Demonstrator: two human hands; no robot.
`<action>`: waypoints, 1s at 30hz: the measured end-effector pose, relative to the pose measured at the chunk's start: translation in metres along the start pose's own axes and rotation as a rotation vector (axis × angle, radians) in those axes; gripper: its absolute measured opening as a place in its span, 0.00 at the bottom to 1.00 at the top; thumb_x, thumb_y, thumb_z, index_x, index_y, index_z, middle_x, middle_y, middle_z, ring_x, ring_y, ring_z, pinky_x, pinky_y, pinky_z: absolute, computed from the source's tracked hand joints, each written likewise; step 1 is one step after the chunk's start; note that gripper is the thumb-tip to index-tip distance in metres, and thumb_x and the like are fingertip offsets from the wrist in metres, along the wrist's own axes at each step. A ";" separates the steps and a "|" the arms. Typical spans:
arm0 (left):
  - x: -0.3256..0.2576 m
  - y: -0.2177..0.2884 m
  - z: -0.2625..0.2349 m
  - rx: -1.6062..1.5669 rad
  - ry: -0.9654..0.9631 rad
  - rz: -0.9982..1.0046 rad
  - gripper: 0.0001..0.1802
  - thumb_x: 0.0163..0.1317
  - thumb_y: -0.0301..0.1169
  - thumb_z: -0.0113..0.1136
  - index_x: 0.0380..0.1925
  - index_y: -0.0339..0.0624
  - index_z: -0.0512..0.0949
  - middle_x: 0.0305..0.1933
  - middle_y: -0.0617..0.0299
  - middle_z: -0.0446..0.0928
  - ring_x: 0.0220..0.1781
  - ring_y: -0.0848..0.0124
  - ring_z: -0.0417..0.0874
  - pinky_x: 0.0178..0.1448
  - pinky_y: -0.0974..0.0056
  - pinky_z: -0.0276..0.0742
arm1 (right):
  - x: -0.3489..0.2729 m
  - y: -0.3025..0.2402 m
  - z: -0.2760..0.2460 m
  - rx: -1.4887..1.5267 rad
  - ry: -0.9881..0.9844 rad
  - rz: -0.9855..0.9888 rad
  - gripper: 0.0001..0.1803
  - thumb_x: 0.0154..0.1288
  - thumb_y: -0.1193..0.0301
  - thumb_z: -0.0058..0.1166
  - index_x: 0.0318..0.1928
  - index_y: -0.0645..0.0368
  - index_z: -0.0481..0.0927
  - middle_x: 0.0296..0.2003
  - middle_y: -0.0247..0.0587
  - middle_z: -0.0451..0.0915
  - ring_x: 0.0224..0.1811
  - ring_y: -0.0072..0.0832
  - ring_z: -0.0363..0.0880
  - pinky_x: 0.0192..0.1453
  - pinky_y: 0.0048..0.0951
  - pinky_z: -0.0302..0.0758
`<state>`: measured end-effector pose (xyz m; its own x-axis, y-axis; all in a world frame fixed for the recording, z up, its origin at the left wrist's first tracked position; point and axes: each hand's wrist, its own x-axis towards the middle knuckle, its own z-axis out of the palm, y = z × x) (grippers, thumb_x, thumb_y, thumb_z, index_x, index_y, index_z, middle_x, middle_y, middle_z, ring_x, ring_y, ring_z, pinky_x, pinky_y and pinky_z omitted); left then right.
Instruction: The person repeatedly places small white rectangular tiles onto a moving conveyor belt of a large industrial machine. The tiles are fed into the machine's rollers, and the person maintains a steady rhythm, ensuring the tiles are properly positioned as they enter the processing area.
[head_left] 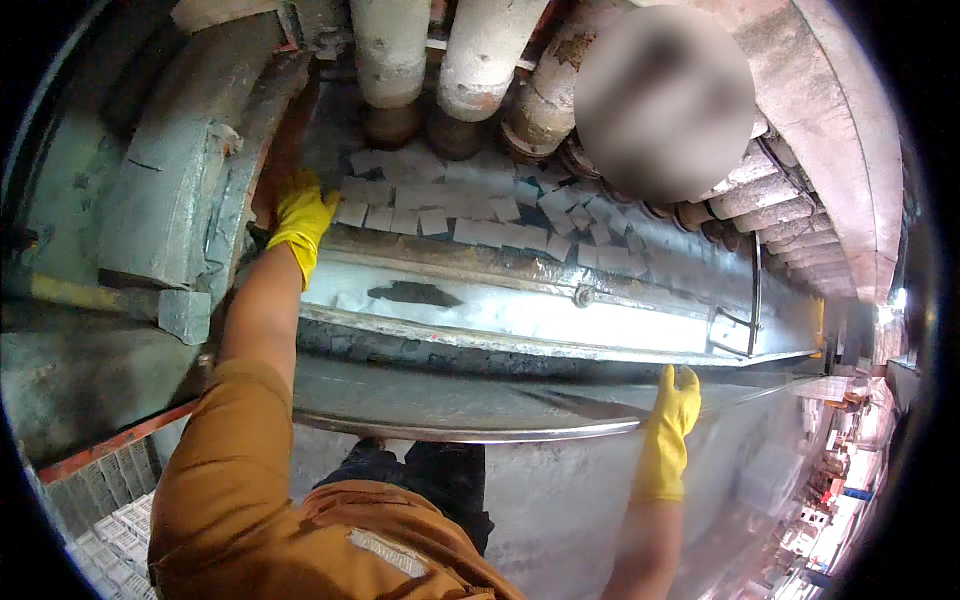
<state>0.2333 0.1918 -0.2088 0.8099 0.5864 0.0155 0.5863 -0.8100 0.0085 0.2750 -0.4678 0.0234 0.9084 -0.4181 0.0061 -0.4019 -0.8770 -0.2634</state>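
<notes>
Both my hands wear yellow rubber gloves. My left hand reaches in at the left end of a long wet trough, beside its brown end wall. The fingers and thumb are apart, and I see nothing held. Close to its right lie many thin, pale square pieces, spread in loose, partly overlapping rows on a dark wet surface. My right hand is raised near the trough's front rim, far to the right. Its thumb and fingers stand apart with nothing visible between them.
Thick pale rollers or pipes line the back. A lower channel holds whitish liquid. A metal bracket rises at the right. Along my front runs a metal ledge. White crates stand at lower left.
</notes>
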 end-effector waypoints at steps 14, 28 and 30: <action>0.062 -0.030 0.000 -0.030 -0.014 -0.006 0.32 0.63 0.54 0.63 0.58 0.42 0.81 0.60 0.44 0.82 0.62 0.46 0.81 0.67 0.45 0.73 | 0.000 0.009 0.000 -0.040 -0.029 0.005 0.30 0.67 0.51 0.64 0.60 0.58 0.82 0.54 0.47 0.86 0.59 0.43 0.83 0.65 0.41 0.74; 0.083 -0.047 0.015 0.003 0.103 -0.013 0.20 0.67 0.45 0.61 0.52 0.44 0.84 0.55 0.44 0.83 0.60 0.43 0.81 0.65 0.44 0.76 | -0.008 0.007 0.003 0.002 -0.012 0.031 0.30 0.67 0.51 0.64 0.61 0.59 0.82 0.54 0.46 0.86 0.59 0.42 0.83 0.65 0.40 0.74; 0.064 -0.029 0.019 -0.153 0.299 0.084 0.19 0.69 0.45 0.59 0.51 0.46 0.84 0.53 0.46 0.84 0.57 0.43 0.83 0.62 0.44 0.77 | -0.011 0.012 -0.001 -0.015 0.007 0.037 0.30 0.67 0.51 0.64 0.61 0.58 0.82 0.55 0.46 0.86 0.59 0.42 0.83 0.65 0.40 0.74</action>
<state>0.2689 0.2530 -0.2267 0.8012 0.5090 0.3148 0.4897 -0.8599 0.1440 0.2598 -0.4737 0.0212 0.8919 -0.4522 0.0033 -0.4372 -0.8641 -0.2493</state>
